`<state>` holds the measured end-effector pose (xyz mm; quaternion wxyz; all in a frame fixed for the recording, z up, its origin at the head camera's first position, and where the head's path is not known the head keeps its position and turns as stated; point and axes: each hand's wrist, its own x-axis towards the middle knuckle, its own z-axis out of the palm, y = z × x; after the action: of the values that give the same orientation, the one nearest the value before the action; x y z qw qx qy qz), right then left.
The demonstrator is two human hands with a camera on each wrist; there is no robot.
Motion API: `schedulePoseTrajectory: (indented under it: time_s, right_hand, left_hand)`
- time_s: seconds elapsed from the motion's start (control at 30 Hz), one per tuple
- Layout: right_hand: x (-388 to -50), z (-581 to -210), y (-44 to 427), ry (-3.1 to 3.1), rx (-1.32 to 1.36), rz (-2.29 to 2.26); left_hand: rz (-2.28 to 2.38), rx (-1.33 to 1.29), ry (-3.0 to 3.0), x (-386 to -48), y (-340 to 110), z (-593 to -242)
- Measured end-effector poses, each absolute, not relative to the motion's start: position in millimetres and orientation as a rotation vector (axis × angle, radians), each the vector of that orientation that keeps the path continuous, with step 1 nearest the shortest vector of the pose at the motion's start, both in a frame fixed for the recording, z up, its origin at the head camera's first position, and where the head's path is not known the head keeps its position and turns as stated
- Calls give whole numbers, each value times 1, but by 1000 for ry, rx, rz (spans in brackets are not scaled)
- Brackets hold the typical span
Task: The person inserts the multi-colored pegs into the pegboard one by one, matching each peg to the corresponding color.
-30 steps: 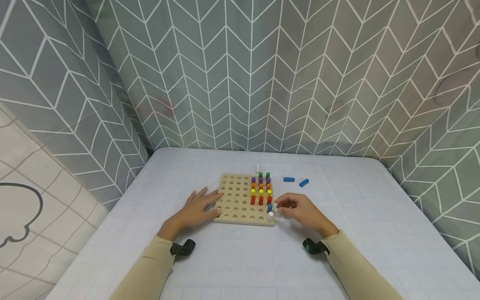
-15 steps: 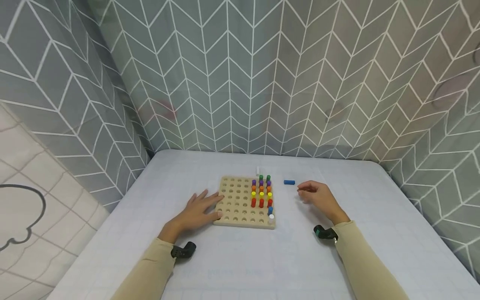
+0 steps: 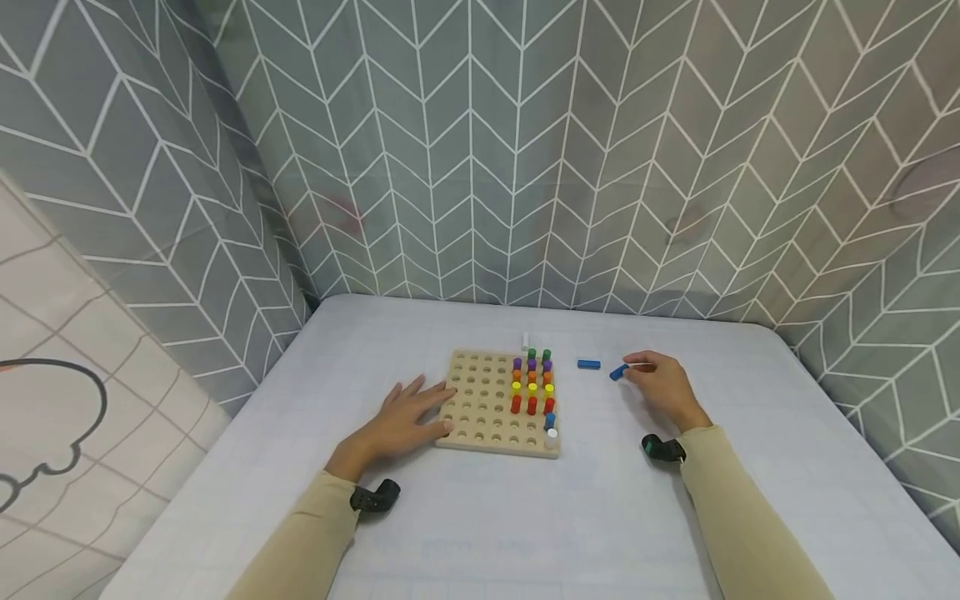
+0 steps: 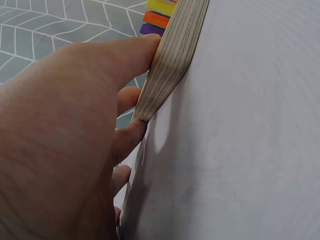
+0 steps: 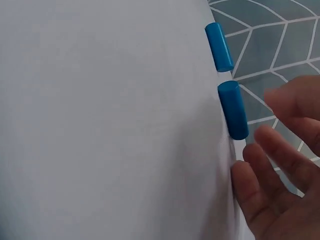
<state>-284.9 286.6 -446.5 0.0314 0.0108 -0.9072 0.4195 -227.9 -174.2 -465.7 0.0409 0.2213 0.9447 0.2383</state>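
A wooden pegboard (image 3: 480,404) lies on the table with several coloured pegs standing in its right-hand columns. My left hand (image 3: 401,423) rests at the board's left side, fingers spread, with the thumb touching the edge; the left wrist view shows this thumb against the layered wooden side (image 4: 170,60). Right of the board, my right hand (image 3: 663,390) is at a blue peg (image 3: 618,372) lying on its side. In the right wrist view, thumb and fingers stand parted beside that blue peg (image 5: 233,110), not closed round it. A second blue peg (image 3: 588,364) lies to its left.
Behind the board is a white peg (image 3: 525,341) on the white table (image 3: 495,525). A blue peg (image 3: 550,422) and a white peg (image 3: 552,437) stand at the board's front right corner. A patterned grey curtain (image 3: 525,167) rises behind the table.
My right hand has moved right and away from the board's front right corner to the farther-right blue peg. The left hand has stayed at the board. The head view has shifted slightly.
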Motion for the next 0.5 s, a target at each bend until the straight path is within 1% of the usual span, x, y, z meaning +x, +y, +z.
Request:
schedulePoseTrajectory:
  time_s: [0.13, 0.37, 0.5]
  right_hand:
    - [-289, -450, 288, -2856, 57, 1305]
    - [-297, -447, 286, -2913, 137, 1175]
    - [-300, -447, 283, -2926, 133, 1137]
  left_hand:
    - [719, 678, 2877, -226, -174, -468]
    - [689, 689, 2906, -228, -173, -466]
    - [677, 683, 2909, -230, -173, -466]
